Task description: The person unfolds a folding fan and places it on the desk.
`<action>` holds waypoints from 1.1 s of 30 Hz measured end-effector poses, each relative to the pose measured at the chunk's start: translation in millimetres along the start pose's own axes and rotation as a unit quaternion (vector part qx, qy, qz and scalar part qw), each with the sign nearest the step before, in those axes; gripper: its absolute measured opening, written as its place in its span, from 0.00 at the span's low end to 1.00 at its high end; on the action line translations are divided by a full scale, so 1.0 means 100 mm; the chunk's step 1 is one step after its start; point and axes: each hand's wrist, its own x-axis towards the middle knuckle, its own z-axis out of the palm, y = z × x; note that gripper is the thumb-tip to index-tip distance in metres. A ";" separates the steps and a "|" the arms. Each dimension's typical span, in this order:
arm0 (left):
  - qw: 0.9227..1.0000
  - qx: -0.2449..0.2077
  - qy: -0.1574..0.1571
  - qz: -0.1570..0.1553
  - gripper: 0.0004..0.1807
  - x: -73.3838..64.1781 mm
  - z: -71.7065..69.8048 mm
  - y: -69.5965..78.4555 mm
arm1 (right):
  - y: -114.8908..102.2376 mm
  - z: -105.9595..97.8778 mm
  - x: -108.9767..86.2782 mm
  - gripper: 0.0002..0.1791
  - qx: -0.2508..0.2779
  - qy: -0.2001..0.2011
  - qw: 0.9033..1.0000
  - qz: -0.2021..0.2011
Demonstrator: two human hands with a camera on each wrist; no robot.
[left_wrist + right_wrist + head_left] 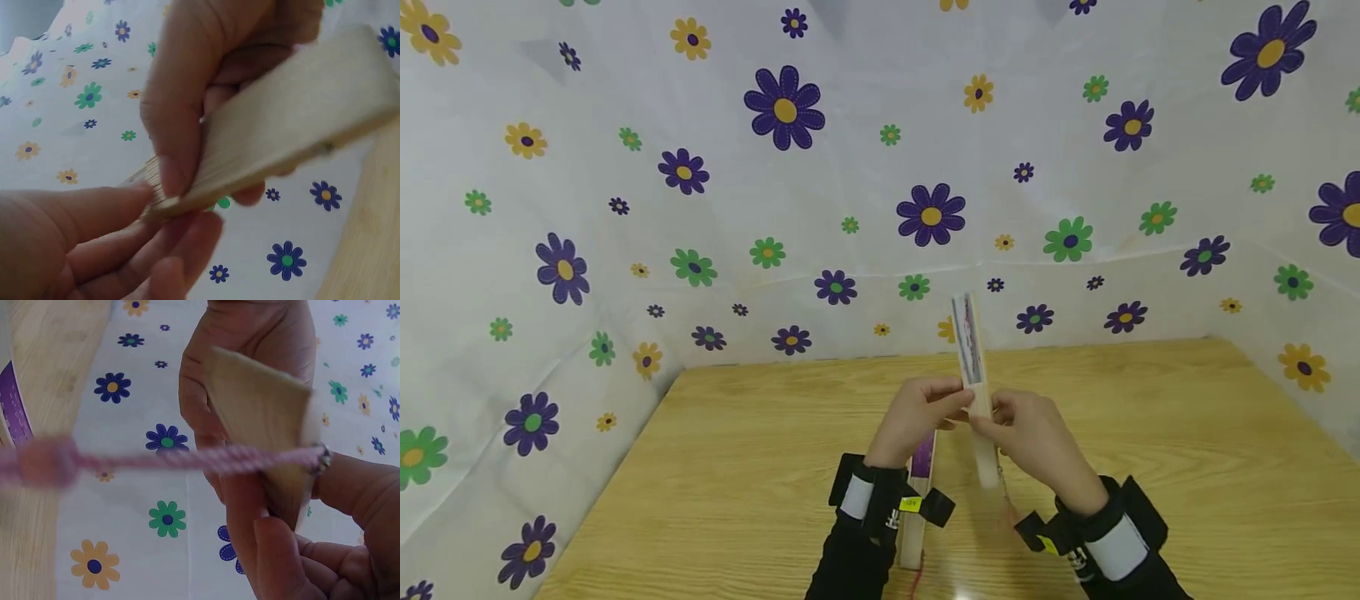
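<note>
A folded hand fan (970, 350) stands tilted up over the table, its pale wooden ribs below and a printed leaf above. My left hand (917, 417) pinches it on the left between thumb and fingers. On its other side my right hand (1037, 433) grips the ribs lower down. Up close in the left wrist view, the fan's wooden guard (300, 100) is broad and plain. A pink cord (206, 459) hangs from the rivet end, blurred in the right wrist view. Partly hidden behind my left wrist, a second folded fan (922, 458) with a purple leaf lies on the table.
The light wooden table (760, 467) reaches back to a white flower-printed cloth (850, 167), which also rises along the left and right sides. A red cord (917, 579) trails from the lying fan toward the near edge.
</note>
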 end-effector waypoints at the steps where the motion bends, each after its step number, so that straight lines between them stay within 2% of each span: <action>1: 1.000 0.020 -0.006 -0.001 0.16 -0.01 0.00 0.00 | 0.00 0.00 0.00 0.09 -0.009 0.007 1.000 0.005; 4: 0.999 0.048 -0.020 -0.002 0.16 -0.01 0.01 -0.01 | 0.01 -0.01 0.00 0.09 -0.023 0.013 1.000 0.015; 7: 0.998 0.056 -0.021 0.001 0.15 -0.02 0.03 -0.01 | 0.02 -0.02 -0.01 0.09 -0.025 0.006 1.000 0.018; 16: 0.996 0.083 -0.020 0.033 0.15 -0.03 0.05 0.03 | 0.03 -0.04 -0.02 0.07 -0.032 0.026 0.999 0.010; 27: 0.996 0.085 -0.004 0.026 0.15 -0.01 0.07 0.01 | 0.02 -0.02 -0.01 0.08 -0.047 0.049 0.998 0.019; 33: 0.996 0.086 -0.003 0.020 0.13 -0.04 0.06 0.02 | 0.03 0.01 -0.03 0.07 -0.062 0.062 0.996 0.006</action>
